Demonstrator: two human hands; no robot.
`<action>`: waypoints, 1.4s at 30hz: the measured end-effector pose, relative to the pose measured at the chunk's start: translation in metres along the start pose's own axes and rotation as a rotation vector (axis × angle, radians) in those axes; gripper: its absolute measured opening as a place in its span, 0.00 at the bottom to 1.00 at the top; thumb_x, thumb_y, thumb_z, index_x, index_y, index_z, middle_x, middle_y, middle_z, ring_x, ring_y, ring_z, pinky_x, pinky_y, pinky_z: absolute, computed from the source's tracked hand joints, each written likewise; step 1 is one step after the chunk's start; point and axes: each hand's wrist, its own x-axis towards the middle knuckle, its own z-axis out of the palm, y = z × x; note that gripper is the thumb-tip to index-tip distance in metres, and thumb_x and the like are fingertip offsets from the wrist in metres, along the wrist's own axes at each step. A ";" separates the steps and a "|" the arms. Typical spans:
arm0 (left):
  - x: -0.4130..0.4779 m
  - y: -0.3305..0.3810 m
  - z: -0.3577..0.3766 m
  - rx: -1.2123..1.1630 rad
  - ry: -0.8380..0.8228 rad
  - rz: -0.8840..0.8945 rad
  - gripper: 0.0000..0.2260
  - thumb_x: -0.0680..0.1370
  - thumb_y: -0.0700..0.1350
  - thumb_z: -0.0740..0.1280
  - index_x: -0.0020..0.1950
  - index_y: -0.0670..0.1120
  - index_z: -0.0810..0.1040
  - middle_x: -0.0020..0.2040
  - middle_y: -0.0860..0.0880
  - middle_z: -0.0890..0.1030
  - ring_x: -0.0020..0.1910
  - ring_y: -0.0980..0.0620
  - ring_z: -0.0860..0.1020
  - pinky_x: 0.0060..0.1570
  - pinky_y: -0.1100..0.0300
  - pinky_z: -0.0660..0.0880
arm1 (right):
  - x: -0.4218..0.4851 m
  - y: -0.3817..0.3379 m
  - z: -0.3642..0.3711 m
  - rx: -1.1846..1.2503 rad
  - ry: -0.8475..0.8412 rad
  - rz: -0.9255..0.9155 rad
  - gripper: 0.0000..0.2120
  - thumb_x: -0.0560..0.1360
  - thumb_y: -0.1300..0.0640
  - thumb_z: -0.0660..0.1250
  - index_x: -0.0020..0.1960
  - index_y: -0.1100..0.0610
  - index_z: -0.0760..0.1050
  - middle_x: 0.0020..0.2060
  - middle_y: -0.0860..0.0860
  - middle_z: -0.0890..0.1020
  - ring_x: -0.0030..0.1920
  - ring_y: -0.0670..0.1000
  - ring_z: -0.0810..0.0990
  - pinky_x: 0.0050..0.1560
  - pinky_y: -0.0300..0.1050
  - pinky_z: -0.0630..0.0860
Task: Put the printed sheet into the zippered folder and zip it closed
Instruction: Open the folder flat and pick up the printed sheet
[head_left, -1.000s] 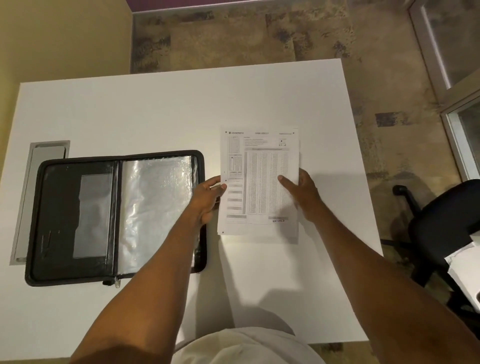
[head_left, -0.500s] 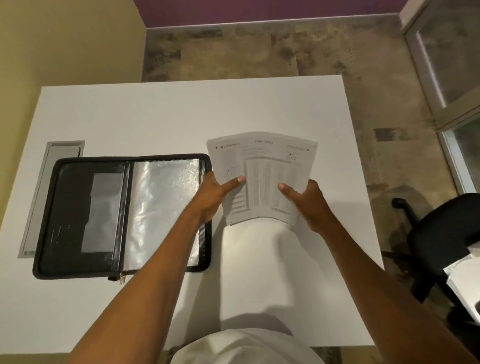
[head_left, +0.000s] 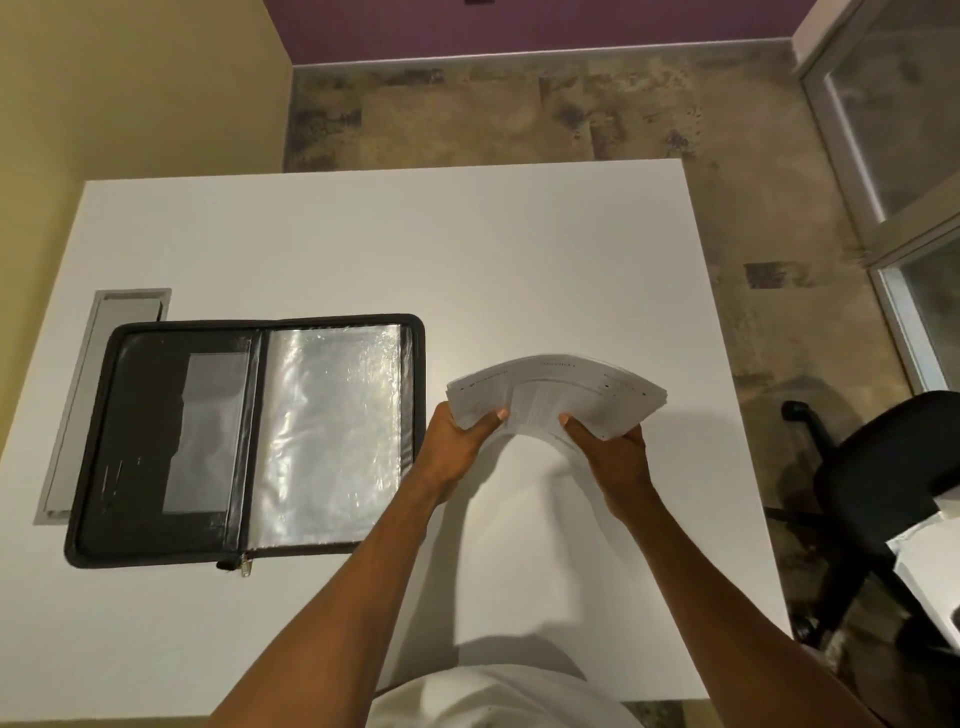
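The printed sheet (head_left: 556, 395) is lifted off the white table and bows upward in an arch, its far edge tipped away from me. My left hand (head_left: 457, 447) pinches its near left side and my right hand (head_left: 613, 457) pinches its near right side, thumbs on top. The black zippered folder (head_left: 156, 441) lies open flat on the table to the left of the sheet. Its right half shows a shiny clear plastic sleeve (head_left: 327, 431). The zipper pull (head_left: 243, 564) hangs at the folder's near edge by the spine.
The white table (head_left: 415, 249) has a grey cable tray (head_left: 104, 374) set into it, partly under the folder's left side. A black office chair (head_left: 883, 478) stands off the table's right edge. A glass door is at far right.
The sheet lay flat on the table a second ago with my hands on it. Both hands have since gripped it and lifted it, and it now bends more steeply.
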 end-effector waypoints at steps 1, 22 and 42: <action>0.002 0.000 0.001 -0.003 0.002 0.010 0.13 0.76 0.50 0.77 0.57 0.64 0.84 0.57 0.51 0.87 0.57 0.51 0.86 0.59 0.49 0.83 | 0.002 0.000 0.000 0.001 0.009 0.011 0.16 0.73 0.63 0.79 0.48 0.40 0.84 0.45 0.36 0.88 0.47 0.38 0.86 0.52 0.39 0.82; 0.005 -0.004 -0.001 -0.001 0.007 -0.051 0.12 0.76 0.50 0.78 0.56 0.64 0.85 0.57 0.52 0.87 0.58 0.50 0.85 0.62 0.46 0.82 | 0.019 0.000 -0.002 -0.130 -0.045 0.043 0.11 0.73 0.60 0.79 0.48 0.47 0.81 0.42 0.40 0.88 0.45 0.39 0.87 0.48 0.35 0.82; -0.010 0.038 -0.181 -0.229 -0.013 -0.097 0.21 0.75 0.41 0.79 0.68 0.43 0.81 0.63 0.42 0.85 0.63 0.42 0.84 0.62 0.45 0.81 | 0.006 -0.036 0.149 -0.403 -0.488 -0.082 0.19 0.80 0.53 0.72 0.70 0.52 0.78 0.58 0.43 0.86 0.54 0.40 0.86 0.49 0.31 0.80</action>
